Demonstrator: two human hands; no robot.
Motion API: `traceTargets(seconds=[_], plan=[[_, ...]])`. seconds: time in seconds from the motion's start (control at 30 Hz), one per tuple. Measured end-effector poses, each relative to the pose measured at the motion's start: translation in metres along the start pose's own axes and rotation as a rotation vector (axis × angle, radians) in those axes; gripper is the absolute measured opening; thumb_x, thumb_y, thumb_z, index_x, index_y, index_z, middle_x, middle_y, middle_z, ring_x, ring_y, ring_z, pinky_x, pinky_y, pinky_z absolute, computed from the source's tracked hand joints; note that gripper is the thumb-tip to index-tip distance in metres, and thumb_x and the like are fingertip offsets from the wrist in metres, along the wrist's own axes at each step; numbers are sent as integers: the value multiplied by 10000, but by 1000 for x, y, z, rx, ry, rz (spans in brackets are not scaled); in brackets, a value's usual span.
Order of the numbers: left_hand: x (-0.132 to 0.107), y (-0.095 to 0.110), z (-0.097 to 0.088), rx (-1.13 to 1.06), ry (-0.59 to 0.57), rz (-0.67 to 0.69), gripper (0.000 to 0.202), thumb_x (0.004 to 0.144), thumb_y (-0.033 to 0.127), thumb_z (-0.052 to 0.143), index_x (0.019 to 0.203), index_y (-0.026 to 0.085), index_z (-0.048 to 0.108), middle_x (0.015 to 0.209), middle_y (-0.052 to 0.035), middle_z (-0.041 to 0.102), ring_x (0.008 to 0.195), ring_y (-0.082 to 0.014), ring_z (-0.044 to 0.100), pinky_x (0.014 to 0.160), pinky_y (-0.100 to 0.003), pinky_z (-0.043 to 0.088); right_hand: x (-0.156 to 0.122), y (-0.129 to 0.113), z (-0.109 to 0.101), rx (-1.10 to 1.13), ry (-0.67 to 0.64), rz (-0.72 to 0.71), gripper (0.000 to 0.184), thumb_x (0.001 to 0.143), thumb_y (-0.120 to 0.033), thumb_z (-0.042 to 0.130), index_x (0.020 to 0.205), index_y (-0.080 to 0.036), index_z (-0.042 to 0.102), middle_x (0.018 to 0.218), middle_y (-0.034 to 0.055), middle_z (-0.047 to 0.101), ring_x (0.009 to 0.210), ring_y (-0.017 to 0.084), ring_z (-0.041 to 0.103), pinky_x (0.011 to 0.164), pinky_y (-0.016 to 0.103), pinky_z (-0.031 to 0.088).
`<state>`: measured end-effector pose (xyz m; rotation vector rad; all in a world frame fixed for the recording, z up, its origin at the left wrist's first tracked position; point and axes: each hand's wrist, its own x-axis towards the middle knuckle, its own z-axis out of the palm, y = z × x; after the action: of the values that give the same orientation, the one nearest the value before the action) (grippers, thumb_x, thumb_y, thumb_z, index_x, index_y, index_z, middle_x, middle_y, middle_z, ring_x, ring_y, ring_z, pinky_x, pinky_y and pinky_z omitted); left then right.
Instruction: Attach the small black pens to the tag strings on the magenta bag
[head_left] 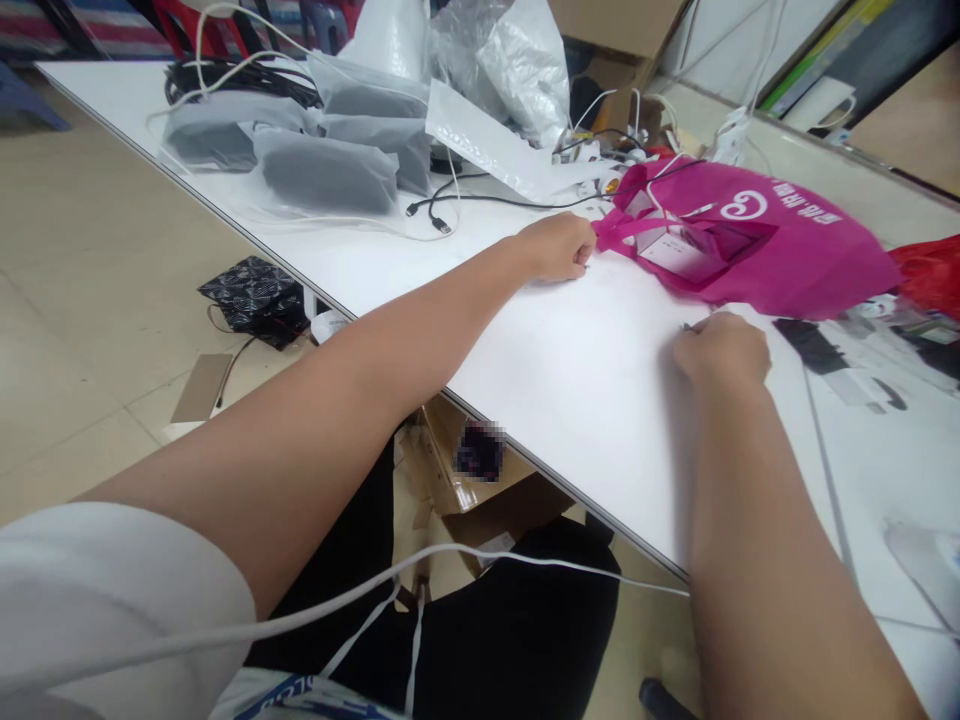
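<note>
My left hand (559,248) is closed in a fist over the white table (600,360). A tiny tip of something shows at its fingers, too small to name. Just beyond its knuckles is the handle of a pink cloth bag (810,245); whether the hand touches that handle I cannot tell. The bag lies on its side, with a white box (675,252) showing in its opening. Nearer to me on the right, my right hand (726,350) is also closed, below the bag. A small dark tip pokes out by its thumb, and the rest is hidden.
Several grey packed pouches (326,170) lie at the back left beside a coiled black cable (240,80). Black USB cables (442,222) and a bubble-wrap sleeve (487,140) lie behind my left hand. A white cable (465,550) crosses before my body. Under the table stands a cardboard box (442,450).
</note>
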<state>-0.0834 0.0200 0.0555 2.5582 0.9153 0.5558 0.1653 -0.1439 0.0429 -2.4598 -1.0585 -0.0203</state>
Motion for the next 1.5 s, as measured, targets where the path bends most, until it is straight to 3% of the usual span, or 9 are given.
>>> traceTargets(seconds=[0.1, 0.27, 0.43, 0.6, 0.77, 0.93, 1.07, 1.3, 1.5], plan=[[-1, 0, -2, -9, 3, -18, 258, 921, 224, 847, 1112, 327, 988, 1244, -114, 966, 1323, -318, 858, 1137, -448, 656, -5, -4, 4, -124, -40, -87, 320, 993, -64, 746, 890, -305, 563, 1142, 181, 789, 1442, 469, 794, 1356, 684, 587], [2, -3, -3, -4, 15, -5, 297, 915, 242, 875, 1182, 323, 976, 1325, -114, 955, 1368, -329, 838, 1165, -470, 652, -9, -9, 13, 78, 27, -211, 185, 1083, -167, 694, 1190, -303, 759, 1355, 169, 798, 1492, 425, 753, 1432, 680, 546], [6, -11, -2, -26, 35, 21, 259, 994, 297, 867, 1229, 344, 967, 1355, -95, 945, 1357, -319, 780, 1192, -486, 601, -3, -13, 18, 249, 22, -167, 76, 1071, -220, 783, 1113, -284, 789, 1251, 158, 827, 1374, 421, 792, 1384, 657, 583], [9, -12, -9, -102, 231, 10, 357, 1238, 365, 613, 1429, 255, 894, 1493, -133, 916, 1363, -315, 685, 1260, -539, 508, -12, -27, 19, 547, -66, -72, 62, 1102, -249, 749, 1109, -292, 794, 1001, 61, 757, 952, 304, 789, 894, 494, 707], [13, 13, 1, -173, 297, -97, 508, 1361, 369, 346, 1481, 270, 829, 1539, -99, 917, 1337, -261, 651, 1251, -502, 502, -24, -42, 17, 745, -123, -55, 133, 1162, -380, 757, 1246, -284, 796, 1050, 67, 747, 725, 197, 611, 545, 322, 409], [14, 17, 12, -200, 155, 60, 395, 1162, 492, 690, 1434, 310, 910, 1477, -117, 917, 1402, -375, 721, 1263, -613, 561, -23, -46, 13, 875, -208, -57, 380, 1142, -643, 858, 1031, -307, 719, 922, 29, 608, 660, 162, 464, 487, 257, 314], [3, -3, -8, -134, -32, 20, 993, 863, 392, 925, 1811, 290, 649, 1907, -169, 654, 1769, -437, 517, 1469, -611, 457, -24, -48, 11, 919, -243, 0, 400, 1110, -564, 932, 962, -280, 692, 862, 1, 564, 601, 118, 399, 456, 229, 276], [-21, 14, -32, -76, -146, -105, 1026, 960, 87, 863, 1909, 194, 488, 2002, -217, 508, 1764, -375, 477, 1542, -578, 367, -25, -50, 13, 923, -232, 61, 269, 1165, -329, 808, 933, -258, 692, 862, -3, 594, 558, 101, 382, 455, 235, 244], [-14, 3, -27, -103, -114, -123, 1072, 861, 147, 916, 1871, 258, 573, 1887, -177, 628, 1761, -367, 509, 1512, -536, 408, -14, -41, 21, 892, -250, 14, 309, 1130, -371, 871, 910, -274, 676, 840, 2, 608, 532, 128, 439, 449, 270, 297]])
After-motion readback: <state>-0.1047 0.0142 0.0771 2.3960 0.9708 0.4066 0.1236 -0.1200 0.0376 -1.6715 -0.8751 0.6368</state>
